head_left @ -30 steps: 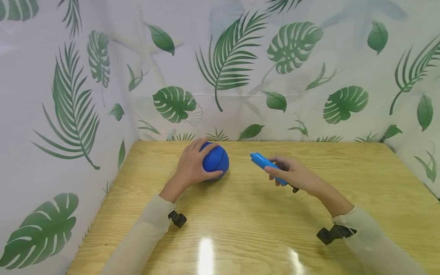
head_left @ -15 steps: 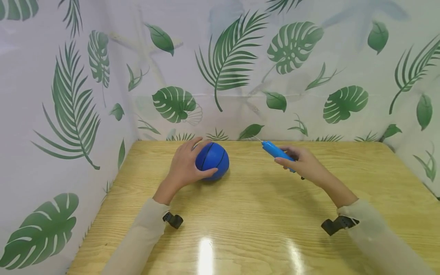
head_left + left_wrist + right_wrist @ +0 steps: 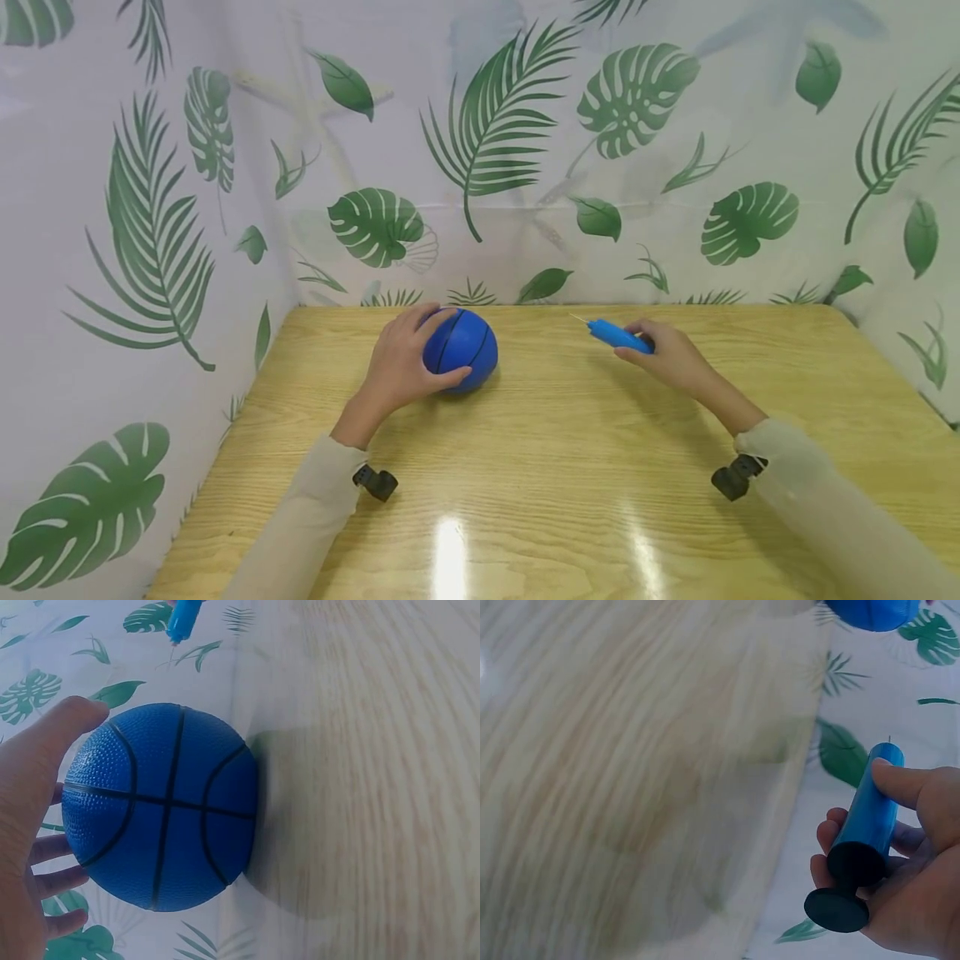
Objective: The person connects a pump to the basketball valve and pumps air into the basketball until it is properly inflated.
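A small blue basketball (image 3: 467, 350) with black seams sits on the table at left centre. My left hand (image 3: 401, 354) cups its left side, thumb towards the front and fingers round the back. The left wrist view shows the thumb and fingertips right at the edge of the basketball (image 3: 161, 810). Over the table on the right, my right hand (image 3: 663, 354) grips a blue hand pump (image 3: 617, 335), whose thin needle points left towards the ball. In the right wrist view, the black end and round knob of the pump (image 3: 866, 817) face the camera, and my thumb lies along the barrel.
The wooden table (image 3: 547, 467) is glossy, with light glare near its front. A white leaf-printed sheet (image 3: 510, 150) rises behind its back edge and along the left side. Dark straps with small devices (image 3: 375, 482) sit at both sleeve cuffs.
My right hand has moved right and away from me with the pump, which now lies flatter. My left hand has shifted slightly left, showing more of the basketball.
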Tool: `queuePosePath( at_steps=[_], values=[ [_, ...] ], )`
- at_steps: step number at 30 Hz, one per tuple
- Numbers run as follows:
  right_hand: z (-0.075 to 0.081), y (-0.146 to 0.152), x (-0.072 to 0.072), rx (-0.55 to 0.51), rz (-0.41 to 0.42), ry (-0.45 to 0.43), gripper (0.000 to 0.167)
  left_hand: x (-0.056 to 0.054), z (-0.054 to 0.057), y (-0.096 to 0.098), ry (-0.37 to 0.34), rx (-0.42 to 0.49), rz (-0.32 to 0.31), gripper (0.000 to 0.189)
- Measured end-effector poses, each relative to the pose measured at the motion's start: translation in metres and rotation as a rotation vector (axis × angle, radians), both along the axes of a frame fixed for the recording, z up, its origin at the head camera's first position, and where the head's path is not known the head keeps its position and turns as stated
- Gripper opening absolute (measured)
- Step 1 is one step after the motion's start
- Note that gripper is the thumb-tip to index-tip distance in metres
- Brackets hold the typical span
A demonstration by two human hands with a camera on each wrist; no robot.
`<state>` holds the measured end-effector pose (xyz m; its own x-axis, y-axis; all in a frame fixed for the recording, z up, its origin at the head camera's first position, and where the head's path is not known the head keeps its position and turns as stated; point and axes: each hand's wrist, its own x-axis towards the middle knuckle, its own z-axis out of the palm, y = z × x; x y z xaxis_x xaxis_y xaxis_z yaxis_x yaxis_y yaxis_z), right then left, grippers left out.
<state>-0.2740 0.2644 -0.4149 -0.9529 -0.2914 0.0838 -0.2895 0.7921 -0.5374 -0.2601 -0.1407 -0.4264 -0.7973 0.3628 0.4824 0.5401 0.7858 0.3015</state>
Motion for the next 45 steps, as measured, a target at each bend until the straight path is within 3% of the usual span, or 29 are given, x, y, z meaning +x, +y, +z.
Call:
queuePosePath(
  at_steps=[11, 16, 45],
  values=[
    [-0.020, 0.014, -0.010, 0.105, 0.031, -0.050, 0.043, 0.001, -0.001, -0.001, -0.020, -0.018, 0.006, 0.083],
    [-0.026, 0.018, -0.013, 0.145, 0.058, -0.035, 0.044, 0.001, -0.001, 0.000, -0.008, -0.027, 0.006, 0.083],
    [-0.037, 0.028, -0.014, 0.189, 0.064, 0.028, 0.043, -0.001, -0.002, 0.002, -0.020, -0.032, 0.000, 0.081]
  ],
)
